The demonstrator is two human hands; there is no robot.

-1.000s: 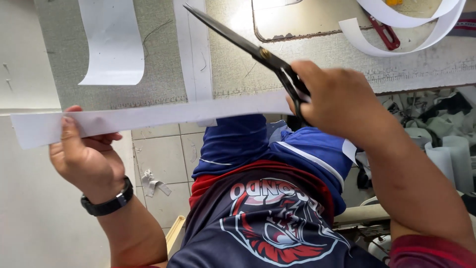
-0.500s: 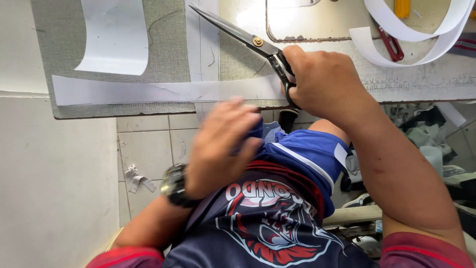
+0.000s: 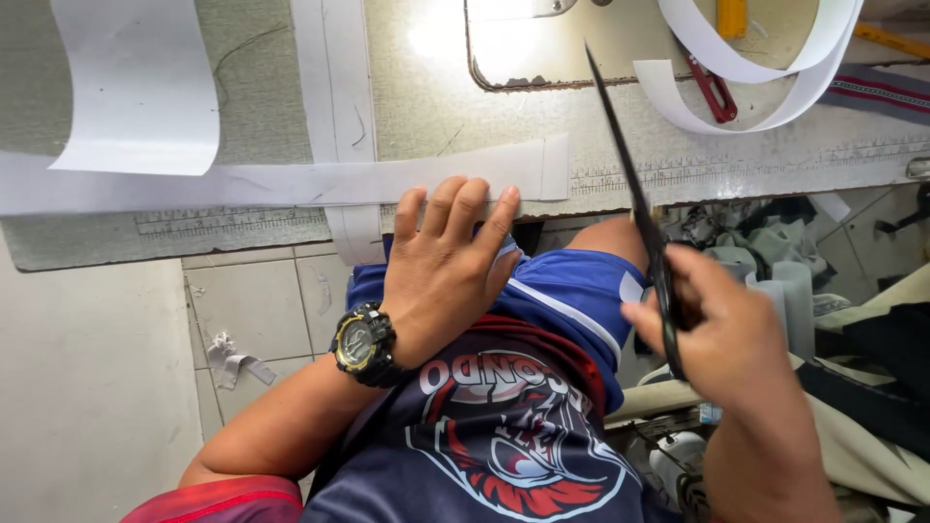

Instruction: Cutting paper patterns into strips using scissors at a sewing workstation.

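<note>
A long white strip of material [image 3: 291,182] lies flat along the near edge of a grey work table [image 3: 455,107]. My left hand [image 3: 446,261], with a black watch on the wrist, rests its fingertips on the strip near its right end. My right hand [image 3: 722,339] grips the handles of black scissors [image 3: 630,184], blades closed and pointing up and away over the table edge, off to the right of the strip.
More white strips lie on the table: a wide one [image 3: 136,87] at left, a narrow one [image 3: 334,107] running away from me, curled bands [image 3: 756,58] at right near a red tool [image 3: 712,87]. Tiled floor [image 3: 252,310] and fabric scraps lie below.
The strip has gone from held in the air to lying on the table. My left hand let go and now presses it flat. My right hand swung the scissors down to the right.
</note>
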